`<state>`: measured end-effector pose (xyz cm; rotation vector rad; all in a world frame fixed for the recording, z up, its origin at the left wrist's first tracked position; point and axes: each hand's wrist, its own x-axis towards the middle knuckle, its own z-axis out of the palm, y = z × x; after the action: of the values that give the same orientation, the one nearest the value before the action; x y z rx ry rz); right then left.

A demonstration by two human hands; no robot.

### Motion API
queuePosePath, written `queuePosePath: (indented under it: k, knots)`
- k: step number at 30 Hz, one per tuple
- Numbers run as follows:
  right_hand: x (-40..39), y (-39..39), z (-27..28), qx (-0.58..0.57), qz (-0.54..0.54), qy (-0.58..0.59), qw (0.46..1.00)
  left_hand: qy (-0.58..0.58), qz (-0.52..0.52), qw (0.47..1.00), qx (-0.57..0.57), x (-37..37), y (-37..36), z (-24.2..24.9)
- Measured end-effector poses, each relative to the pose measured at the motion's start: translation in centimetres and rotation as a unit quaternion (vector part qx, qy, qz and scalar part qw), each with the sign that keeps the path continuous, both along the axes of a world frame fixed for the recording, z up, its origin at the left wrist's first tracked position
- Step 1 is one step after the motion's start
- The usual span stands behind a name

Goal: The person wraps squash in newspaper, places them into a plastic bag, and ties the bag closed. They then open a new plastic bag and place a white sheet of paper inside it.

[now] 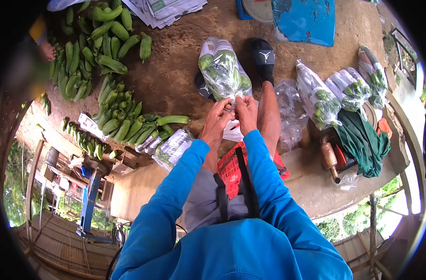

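Observation:
Between my feet stands a clear plastic bag (224, 70) packed with green gourds and some printed paper. Its gathered neck points toward me. My left hand (216, 120) pinches that neck from the left, fingers closed. From the other side my right hand (247, 114) grips the same neck, its fingertips almost touching the left ones. Whether a tie is between the fingers is too small to tell. Just below the hands lies a piece of white plastic (232, 131). Loose crumpled clear bags (291, 112) lie right of my leg.
Heaps of long green gourds (112, 46) cover the ground at left, near another person's hand (47, 50). Filled bags (318, 100) lie at right, and another bag (173, 148) at left. Newspapers (164, 10), a blue board (305, 21) and a green cloth (362, 142) lie around.

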<state>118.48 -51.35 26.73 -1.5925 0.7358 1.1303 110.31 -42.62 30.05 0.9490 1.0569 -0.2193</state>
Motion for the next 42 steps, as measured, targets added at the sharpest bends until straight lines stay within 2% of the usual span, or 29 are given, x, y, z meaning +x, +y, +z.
queuePosePath:
  k: [2, 5, 6, 7, 8, 10, 12, 13, 15, 16, 18, 19, 20, 22, 27, 30, 32, 33, 37, 38, 40, 42]
  knots:
    - [-0.1, 0.1, -0.1, -0.009, 0.006, -0.019, 1.0, 0.004, -0.001, 1.0, 0.005, -0.3, -0.5, -0.2]
    - [-0.8, -0.1, -0.8, -0.055, 0.124, -0.115, 0.984, 0.014, 0.02, 1.0, -0.007, -0.6, -0.6, 0.0]
    - [-1.2, -0.8, -1.5, -0.06, 0.152, -0.16, 0.973, 0.017, 0.04, 0.999, -0.031, -0.3, -0.9, 0.1]
    - [-0.8, -0.4, -0.7, -0.101, 0.238, -0.238, 0.936, 0.009, 0.02, 1.0, -0.002, 0.0, -1.2, 0.1]
    - [-0.4, 0.1, 0.0, -0.12, 0.263, -0.25, 0.924, 0.0, 0.003, 1.0, 0.028, 0.0, -1.2, 0.1]
    - [-1.2, -0.5, -0.1, -0.049, 0.186, -0.194, 0.962, -0.02, 0.004, 1.0, 0.008, 0.1, -0.9, 0.1]
    - [-1.1, -0.9, -0.4, -0.013, 0.244, -0.299, 0.923, -0.012, 0.018, 0.998, -0.057, 0.0, -0.9, 0.2]
    - [-0.9, -1.1, -0.3, -0.012, 0.245, -0.296, 0.923, -0.009, 0.019, 0.998, -0.056, 0.0, -1.0, 0.3]
    - [-0.6, -2.0, -0.1, 0.016, 0.339, -0.352, 0.872, -0.012, -0.123, 0.99, 0.074, -0.1, -1.1, 0.9]
    - [-0.6, -2.1, -0.3, 0.04, 0.319, -0.325, 0.889, -0.002, -0.12, 0.99, 0.076, 0.0, -1.2, 1.3]
    - [0.1, -2.7, -0.7, 0.041, 0.298, -0.132, 0.945, 0.0, -0.178, 0.974, 0.141, 0.3, -1.5, 1.7]
    - [0.7, -2.6, -0.5, 0.044, 0.314, -0.122, 0.941, 0.004, -0.225, 0.953, 0.201, 0.5, -1.4, 1.7]
    - [1.2, -2.4, -0.2, 0.045, 0.325, -0.106, 0.938, 0.013, -0.221, 0.954, 0.204, 0.6, -1.3, 1.8]
    - [2.1, -2.7, -0.2, 0.096, 0.288, -0.017, 0.953, -0.008, -0.318, 0.895, 0.312, 1.4, -0.5, 2.4]
    - [4.1, -2.0, -1.1, 0.169, 0.242, 0.108, 0.949, 0.009, -0.33, 0.889, 0.317, 1.9, 0.2, 2.5]
    - [4.7, -1.9, -1.7, 0.192, 0.22, 0.164, 0.942, -0.013, -0.267, 0.91, 0.317, 1.2, 0.0, 2.4]
    - [5.3, -1.4, -1.9, 0.211, 0.245, 0.21, 0.923, -0.009, -0.045, 0.985, 0.166, 0.6, 0.4, 2.0]
    - [5.5, -1.3, -2.3, 0.207, 0.268, 0.221, 0.914, 0.036, 0.02, 0.993, 0.113, 0.4, 0.2, 1.5]
    - [5.6, -1.8, -2.9, 0.235, 0.215, 0.276, 0.907, 0.051, 0.057, 0.993, 0.085, 0.3, -1.1, 0.7]
    - [5.4, -2.2, -3.0, 0.235, 0.217, 0.279, 0.905, 0.068, 0.038, 0.993, 0.088, 0.6, -1.5, 0.6]
    - [5.4, -2.1, -2.3, 0.205, 0.148, 0.302, 0.919, 0.085, 0.021, 0.992, 0.093, 0.9, -2.1, 0.1]
    - [5.4, -1.8, -1.4, 0.188, 0.154, 0.293, 0.925, 0.087, 0.145, 0.986, 0.012, 0.8, -2.6, -0.6]
